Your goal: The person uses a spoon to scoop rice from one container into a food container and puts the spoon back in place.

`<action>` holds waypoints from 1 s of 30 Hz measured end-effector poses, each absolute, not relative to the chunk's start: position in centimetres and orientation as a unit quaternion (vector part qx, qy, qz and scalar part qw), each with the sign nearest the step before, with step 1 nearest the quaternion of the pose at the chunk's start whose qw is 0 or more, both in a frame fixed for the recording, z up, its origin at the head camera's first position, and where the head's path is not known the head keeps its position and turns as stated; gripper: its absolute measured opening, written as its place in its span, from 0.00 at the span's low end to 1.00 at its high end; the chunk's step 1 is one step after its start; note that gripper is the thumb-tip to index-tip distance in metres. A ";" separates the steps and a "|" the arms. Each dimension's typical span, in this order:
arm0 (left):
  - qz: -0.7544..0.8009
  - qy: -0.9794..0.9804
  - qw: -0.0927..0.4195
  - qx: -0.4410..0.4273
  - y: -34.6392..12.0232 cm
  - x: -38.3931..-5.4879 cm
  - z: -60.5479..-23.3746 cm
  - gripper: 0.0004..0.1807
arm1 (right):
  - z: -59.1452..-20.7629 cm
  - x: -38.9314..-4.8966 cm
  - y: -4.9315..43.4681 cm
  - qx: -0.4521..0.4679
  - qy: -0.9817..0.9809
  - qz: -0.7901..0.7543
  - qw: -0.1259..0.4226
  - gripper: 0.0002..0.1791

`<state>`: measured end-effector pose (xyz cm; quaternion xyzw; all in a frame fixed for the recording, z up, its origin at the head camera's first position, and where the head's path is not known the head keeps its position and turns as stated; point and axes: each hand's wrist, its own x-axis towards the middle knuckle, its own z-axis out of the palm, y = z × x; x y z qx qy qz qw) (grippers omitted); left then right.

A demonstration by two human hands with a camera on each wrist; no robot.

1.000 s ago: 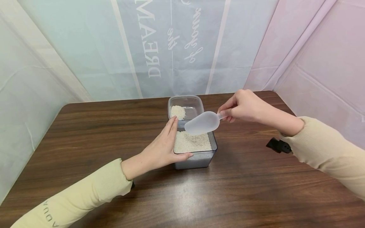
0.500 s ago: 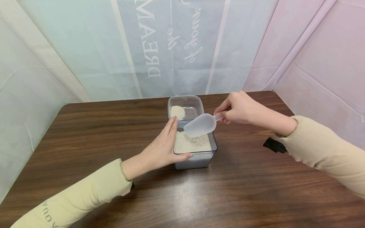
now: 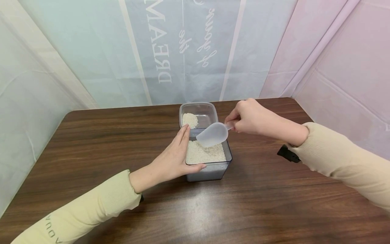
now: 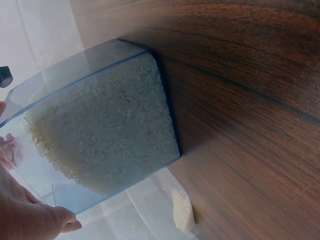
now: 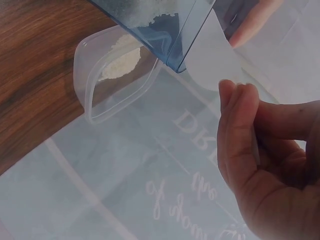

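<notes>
Scoop (image 3: pixel 213 134) pinched by the right hand (image 3: pixel 249 117) over rice (image 3: pixel 204 155) in a bin (image 3: pixel 208 173), left hand (image 3: pixel 171 160) spread against its side

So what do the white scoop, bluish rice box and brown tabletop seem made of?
Rounded white scoop: likely matte plastic, being cloudily translucent. Clear bluish rectangular box: shiny, probably plastic, perhaps glass; rice shows through. Dark brown tabletop: satiny wood or laminate, with streaky grain and soft glare.

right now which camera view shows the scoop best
The head view: the scoop shows its bowl unobstructed, handle in the right hand. The right wrist view shows it partly behind the tinted container; I can't make it out in the left wrist view.
</notes>
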<state>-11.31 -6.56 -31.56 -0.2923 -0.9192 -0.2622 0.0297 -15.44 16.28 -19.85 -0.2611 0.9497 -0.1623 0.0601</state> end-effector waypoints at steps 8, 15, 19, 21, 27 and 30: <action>-0.265 -0.917 0.038 -0.294 -6.6 -11.3 -31.6 0.60 | -20.1 -15.6 15.8 -0.298 0.942 -0.144 0.046 0.18; -0.264 -0.918 0.032 -0.294 -6.7 -11.3 -31.4 0.60 | -20.6 -15.8 15.3 -0.299 0.943 -0.140 0.048 0.18; -0.264 -0.918 0.034 -0.294 -6.6 -11.4 -31.4 0.60 | -20.9 -15.9 15.1 -0.295 0.942 -0.148 0.064 0.18; -0.263 -0.918 0.035 -0.295 -6.6 -11.4 -31.4 0.60 | -21.1 -15.9 15.0 -0.291 0.941 -0.154 0.078 0.19; -0.265 -0.918 0.032 -0.295 -6.6 -11.4 -31.4 0.60 | -21.3 -16.0 15.0 -0.277 0.938 -0.168 0.122 0.21; -0.266 -0.917 0.036 -0.295 -6.6 -11.4 -31.4 0.60 | -21.4 -16.0 15.0 -0.277 0.932 -0.181 0.151 0.18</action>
